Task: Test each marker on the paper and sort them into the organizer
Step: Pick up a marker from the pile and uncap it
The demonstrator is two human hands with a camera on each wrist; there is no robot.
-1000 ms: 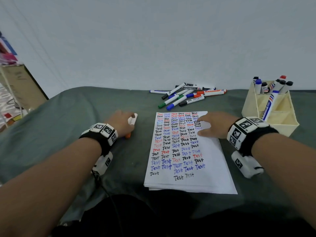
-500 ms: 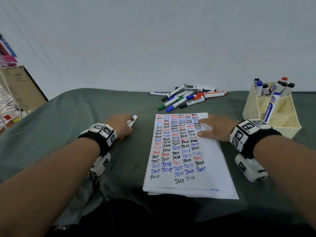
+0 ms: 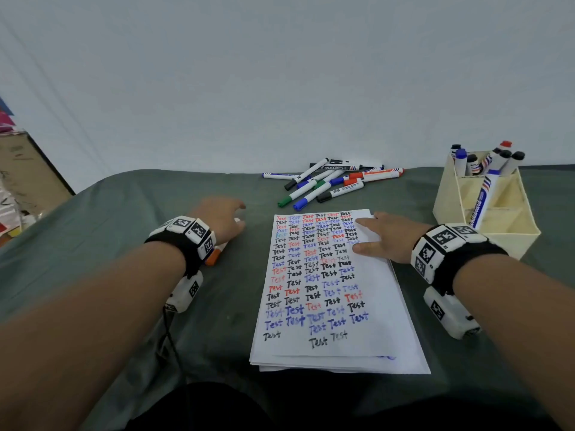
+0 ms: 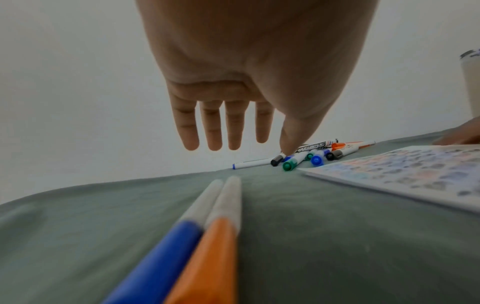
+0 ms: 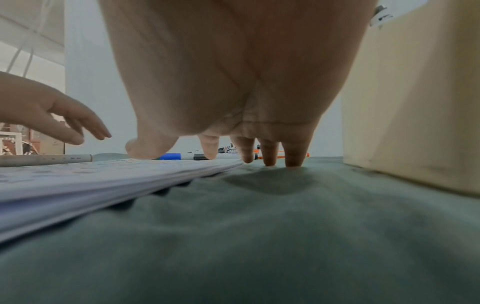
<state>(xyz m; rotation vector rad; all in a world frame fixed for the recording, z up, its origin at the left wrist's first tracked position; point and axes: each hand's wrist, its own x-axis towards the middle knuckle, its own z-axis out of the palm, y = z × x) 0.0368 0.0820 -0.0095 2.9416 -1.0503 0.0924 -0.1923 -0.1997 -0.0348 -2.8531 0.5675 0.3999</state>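
My left hand (image 3: 222, 217) hovers open left of the paper, fingers straight and holding nothing, as the left wrist view shows (image 4: 226, 127). Beneath its wrist two white markers lie side by side on the cloth, one with a blue cap (image 4: 158, 259) and one with an orange cap (image 4: 207, 261); of these the head view shows the orange cap (image 3: 213, 258). My right hand (image 3: 384, 236) rests flat on the upper right of the test paper (image 3: 326, 300), which is covered in "Test" scribbles. A loose pile of markers (image 3: 329, 181) lies beyond the paper. The cream organizer (image 3: 510, 241) stands at the right.
The organizer's back compartment holds several markers, and a blue-labelled marker (image 3: 482, 200) leans in a nearer compartment. A grey-green cloth (image 3: 124, 228) covers the table. A white wall rises just behind the pile. Clutter and a board stand off the table's left edge.
My left hand has let go of the markers it gripped and stretched its fingers forward; the markers now lie on the cloth under the wrist. The right hand stays on the paper.
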